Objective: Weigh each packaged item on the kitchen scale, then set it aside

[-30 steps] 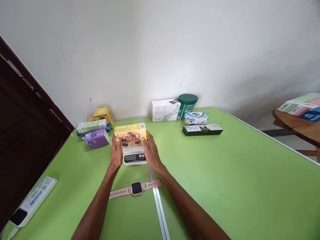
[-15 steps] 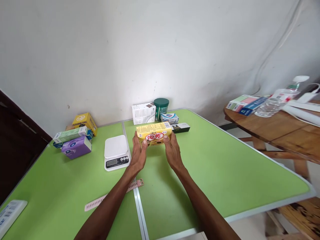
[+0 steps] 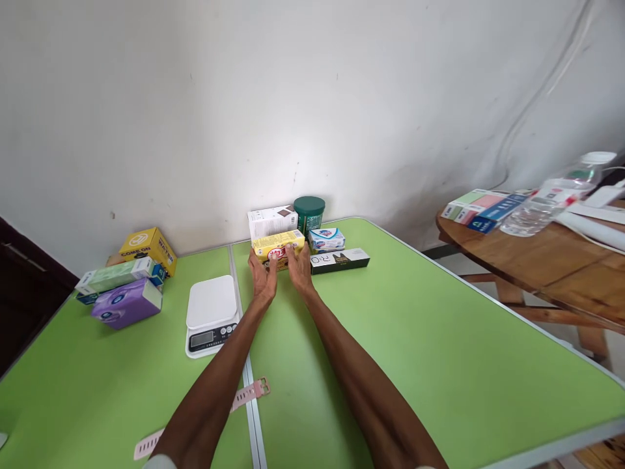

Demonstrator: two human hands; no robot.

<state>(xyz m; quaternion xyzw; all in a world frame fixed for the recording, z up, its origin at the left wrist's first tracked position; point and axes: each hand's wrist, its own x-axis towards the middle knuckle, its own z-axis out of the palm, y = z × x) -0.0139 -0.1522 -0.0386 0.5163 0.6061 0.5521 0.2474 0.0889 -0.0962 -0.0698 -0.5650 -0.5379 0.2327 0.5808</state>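
Between both hands is a yellow snack box (image 3: 278, 242) with red and white lettering, close in front of a white box (image 3: 271, 220). My left hand (image 3: 263, 277) grips its left end, thumb on the front face. My right hand (image 3: 299, 266) closes on its right end in the same way. Whether the box's underside touches the table is hidden. Right of my right hand lie a long black and white box (image 3: 340, 260) and a blue-and-white soap box (image 3: 327, 240). A dark green lidded tub (image 3: 309, 213) stands behind them.
A white kitchen scale (image 3: 211, 305) sits left of my forearms. A pink watch strap (image 3: 249, 393) lies partly beneath my left forearm. Farther left are a purple tissue pack (image 3: 127, 303) and a yellow box (image 3: 149, 249). A wooden table (image 3: 517, 267) at right holds a plastic bottle (image 3: 549, 198).
Both hands have carried the yellow snack box away from me and slightly left, up to the white box. More of the long black and white box now shows. The camera view has shifted a little.
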